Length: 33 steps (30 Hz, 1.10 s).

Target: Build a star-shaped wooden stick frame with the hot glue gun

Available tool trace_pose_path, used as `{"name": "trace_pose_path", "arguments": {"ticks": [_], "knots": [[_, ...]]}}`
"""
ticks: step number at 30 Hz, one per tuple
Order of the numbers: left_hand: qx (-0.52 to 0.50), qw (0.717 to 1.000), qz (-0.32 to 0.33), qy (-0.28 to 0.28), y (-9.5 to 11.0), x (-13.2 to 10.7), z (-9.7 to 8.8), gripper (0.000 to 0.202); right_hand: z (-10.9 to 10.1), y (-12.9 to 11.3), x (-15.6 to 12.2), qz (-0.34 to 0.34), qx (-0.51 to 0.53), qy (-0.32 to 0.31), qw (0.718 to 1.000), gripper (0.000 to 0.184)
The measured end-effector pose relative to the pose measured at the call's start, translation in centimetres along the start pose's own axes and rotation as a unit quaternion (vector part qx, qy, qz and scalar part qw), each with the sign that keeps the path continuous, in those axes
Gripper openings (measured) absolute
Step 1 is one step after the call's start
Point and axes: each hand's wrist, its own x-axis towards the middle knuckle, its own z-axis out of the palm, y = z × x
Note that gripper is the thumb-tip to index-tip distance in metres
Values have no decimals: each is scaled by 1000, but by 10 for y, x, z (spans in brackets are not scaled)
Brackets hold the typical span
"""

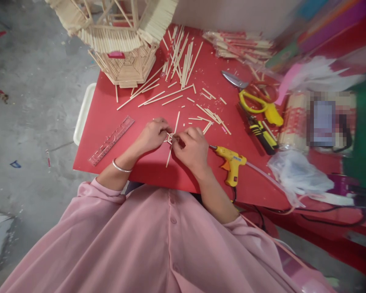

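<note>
Near the front edge of the red table, both hands meet over a small frame of thin wooden sticks. One long stick runs through it, sticking out above and below my fingers. My left hand, with a bangle on its wrist, pinches the frame's left side. From the right, my right hand has its fingertips pressed together at the frame's other side; what exactly lies between them is too small to make out. A yellow glue gun lies just right of my right hand.
A stick-built model house stands at the back left. Loose sticks lie behind my hands, a clear ruler at left. Scissors, pliers, a plastic bag and packed sticks occupy the right and back.
</note>
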Motion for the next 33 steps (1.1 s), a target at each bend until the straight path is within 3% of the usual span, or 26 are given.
{"name": "trace_pose_path", "arguments": {"ticks": [11, 22, 33], "knots": [[-9, 1000, -2, 11, 3, -1, -4, 32, -8, -2, 1, -26, -34, 11, 999, 13], [-2, 1000, 11, 15, 6, -4, -5, 33, -8, -4, -9, -50, -30, 22, 998, 24], [115, 993, 33, 23, 2, -8, -1, 31, -5, -5, -3, -28, -37, 20, 999, 23]]}}
